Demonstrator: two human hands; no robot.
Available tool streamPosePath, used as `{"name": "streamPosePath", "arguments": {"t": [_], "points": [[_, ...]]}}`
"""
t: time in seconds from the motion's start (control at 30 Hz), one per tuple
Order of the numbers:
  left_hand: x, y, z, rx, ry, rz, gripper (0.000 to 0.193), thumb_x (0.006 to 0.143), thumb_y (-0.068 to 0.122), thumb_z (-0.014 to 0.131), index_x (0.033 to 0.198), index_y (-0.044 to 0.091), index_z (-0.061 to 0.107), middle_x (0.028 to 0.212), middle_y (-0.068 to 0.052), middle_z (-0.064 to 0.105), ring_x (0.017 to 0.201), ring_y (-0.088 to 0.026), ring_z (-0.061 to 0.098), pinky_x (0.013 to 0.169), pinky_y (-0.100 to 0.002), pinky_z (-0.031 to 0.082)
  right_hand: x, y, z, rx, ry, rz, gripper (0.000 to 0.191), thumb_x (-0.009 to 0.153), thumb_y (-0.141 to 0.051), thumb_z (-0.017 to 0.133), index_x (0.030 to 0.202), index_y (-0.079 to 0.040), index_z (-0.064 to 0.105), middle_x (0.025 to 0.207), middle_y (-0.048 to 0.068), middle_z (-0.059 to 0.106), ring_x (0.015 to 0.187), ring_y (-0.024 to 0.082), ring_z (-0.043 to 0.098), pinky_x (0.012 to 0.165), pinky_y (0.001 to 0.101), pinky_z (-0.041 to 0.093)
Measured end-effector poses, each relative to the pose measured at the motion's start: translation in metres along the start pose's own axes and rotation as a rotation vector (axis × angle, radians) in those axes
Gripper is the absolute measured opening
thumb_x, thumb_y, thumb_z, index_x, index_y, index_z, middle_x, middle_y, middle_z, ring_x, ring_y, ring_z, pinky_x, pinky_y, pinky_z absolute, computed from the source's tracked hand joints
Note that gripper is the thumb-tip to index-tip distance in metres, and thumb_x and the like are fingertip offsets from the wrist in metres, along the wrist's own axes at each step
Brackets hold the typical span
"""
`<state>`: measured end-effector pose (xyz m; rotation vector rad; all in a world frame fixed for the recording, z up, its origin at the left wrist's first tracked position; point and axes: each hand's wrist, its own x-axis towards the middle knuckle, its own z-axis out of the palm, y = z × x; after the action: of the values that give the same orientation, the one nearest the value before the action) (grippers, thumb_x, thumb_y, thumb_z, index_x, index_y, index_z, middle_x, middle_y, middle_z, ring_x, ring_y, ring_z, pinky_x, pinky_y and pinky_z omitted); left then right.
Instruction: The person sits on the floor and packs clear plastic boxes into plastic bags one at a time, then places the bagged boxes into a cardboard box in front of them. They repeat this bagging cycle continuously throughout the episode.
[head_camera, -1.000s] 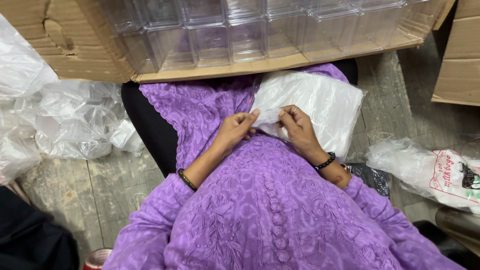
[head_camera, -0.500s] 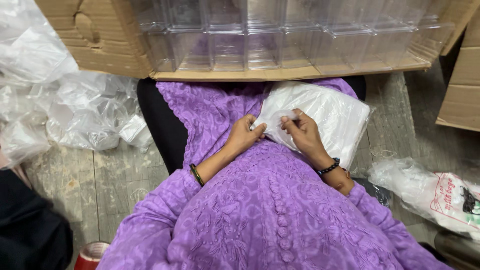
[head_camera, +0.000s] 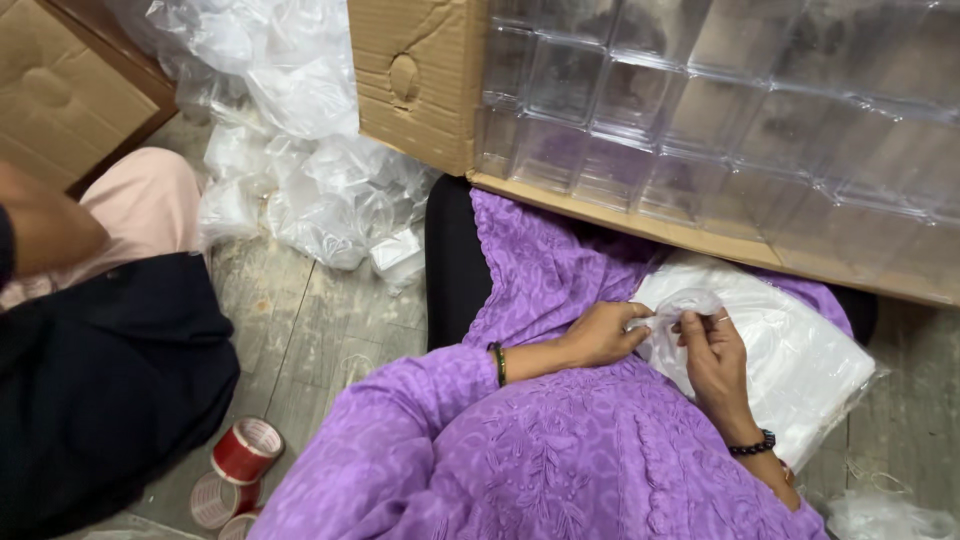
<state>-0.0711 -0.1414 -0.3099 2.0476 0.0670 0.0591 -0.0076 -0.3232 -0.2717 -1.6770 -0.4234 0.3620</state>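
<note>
The fingertips of both hands meet over the lap, pinching a thin clear plastic bag (head_camera: 680, 310) between them. The left hand (head_camera: 603, 333) has its fingers curled narrow, thumb and forefinger closed on the bag's left edge, knuckles up and wrist nearly straight; a dark bangle (head_camera: 497, 363) circles that wrist, and the purple sleeve (head_camera: 400, 420) runs back toward the lower left. The right hand (head_camera: 712, 352) stands more upright, fingers bent and gathered on the bag's right edge, with a ring on one finger and a black bead bracelet (head_camera: 752, 444) at the wrist, the forearm angling down toward the lower right corner. The bag lies just above a stack of white plastic bags (head_camera: 800, 350) resting on the lap's right side. Past the knees stands a cardboard box (head_camera: 425, 80) filled with clear plastic containers (head_camera: 720, 110). Crumpled plastic (head_camera: 310, 170) lies on the floor at left, and red tape rolls (head_camera: 240, 455) sit near the bottom edge.
</note>
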Motion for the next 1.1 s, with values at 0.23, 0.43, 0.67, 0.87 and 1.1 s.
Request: {"name": "streamPosePath", "arguments": {"t": [0.23, 0.43, 0.67, 0.87, 1.1], "points": [[0.016, -0.023, 0.023, 0.178, -0.099, 0.046, 0.019, 0.083, 0.018, 0.068, 0.097, 0.007, 0.073, 0.092, -0.02, 0.073, 0.086, -0.04, 0.07, 0.074, -0.05, 0.055, 0.007, -0.063, 0.007, 0.454, -0.188, 0.11, 0.008, 0.114, -0.011, 0.051, 0.113, -0.003, 0.053, 0.084, 0.005, 0.058, 0.066, 0.012, 0.055, 0.059, 0.0259, 0.044], [0.002, -0.003, -0.004, 0.306, 0.069, 0.327, 0.028, 0.085, 0.016, 0.069, 0.111, 0.007, 0.072, 0.095, -0.018, 0.072, 0.084, -0.038, 0.069, 0.074, -0.051, 0.053, 0.032, -0.144, 0.007, 1.435, -0.282, 0.101, 0.018, 0.113, -0.01, 0.043, 0.123, 0.001, 0.053, 0.101, 0.008, 0.058, 0.071, 0.011, 0.054, 0.073, 0.0271, 0.045], [-0.01, 0.052, -0.093, -0.58, -0.109, 0.121, 0.068, 0.086, 0.025, 0.079, 0.145, 0.004, 0.052, 0.145, -0.016, 0.057, 0.136, -0.028, 0.051, 0.112, -0.048, 0.04, 0.049, -0.151, 0.005, 1.762, -0.127, 0.248, 0.019, 0.108, -0.002, 0.043, 0.122, 0.004, 0.054, 0.108, 0.008, 0.058, 0.079, 0.008, 0.056, 0.078, 0.0238, 0.048], [-0.016, 0.054, -0.131, -1.717, -0.484, 0.294, 0.09, 0.092, 0.057, 0.074, 0.16, 0.009, 0.04, 0.16, -0.013, 0.047, 0.153, -0.028, 0.043, 0.129, -0.049, 0.031, 0.043, -0.116, 0.0, 1.771, -0.156, 0.256, 0.016, 0.113, -0.005, 0.044, 0.12, 0.003, 0.057, 0.099, 0.006, 0.059, 0.074, 0.009, 0.055, 0.076, 0.0253, 0.047], [0.034, 0.035, -0.11, -1.712, -0.096, -0.06, 0.048, 0.112, 0.038, 0.055, 0.149, 0.008, 0.05, 0.143, -0.008, 0.059, 0.132, -0.022, 0.056, 0.11, -0.042, 0.044, 0.019, -0.089, 0.013, 1.693, -0.266, 0.321, 0.018, 0.11, -0.009, 0.043, 0.114, 0.002, 0.057, 0.095, 0.006, 0.06, 0.068, 0.01, 0.051, 0.071, 0.0268, 0.044]]}}
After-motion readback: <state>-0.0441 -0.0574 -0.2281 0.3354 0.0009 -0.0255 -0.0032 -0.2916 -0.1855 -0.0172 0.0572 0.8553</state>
